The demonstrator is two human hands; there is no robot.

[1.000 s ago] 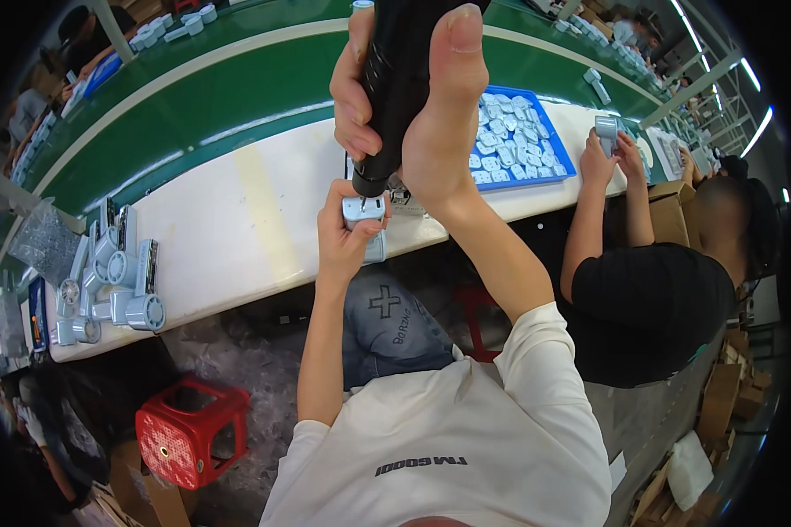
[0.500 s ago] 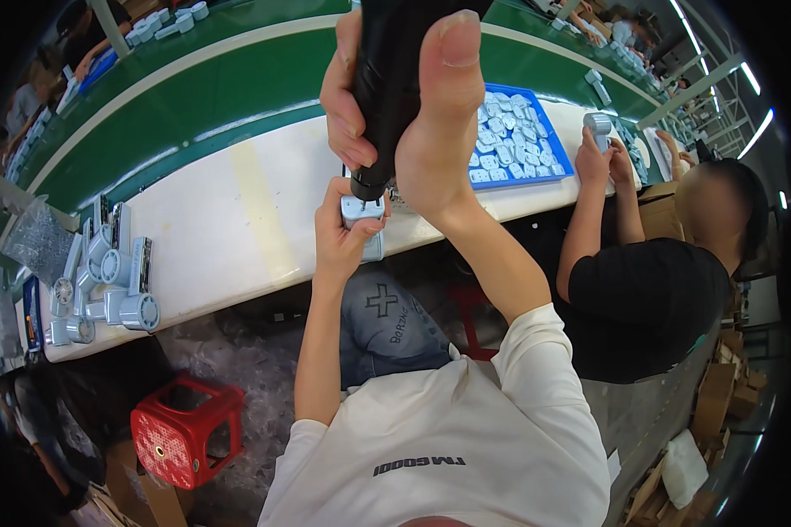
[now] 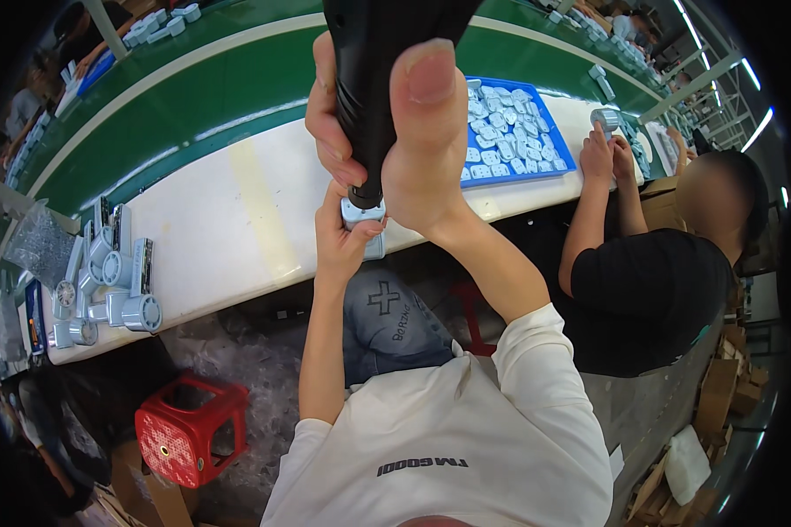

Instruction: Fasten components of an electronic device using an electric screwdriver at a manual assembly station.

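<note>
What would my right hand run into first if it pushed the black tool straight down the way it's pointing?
Most likely the small grey part held by the left hand: the black power tool in the right hand points its tip right at it. Depth is hard to judge.

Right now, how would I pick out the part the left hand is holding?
Find the white workbench in front of the green conveyor. At its near edge, the left hand pinches a small pale grey plastic part. Unlike those in the blue tray, it sits under the black power screwdriver.
</note>
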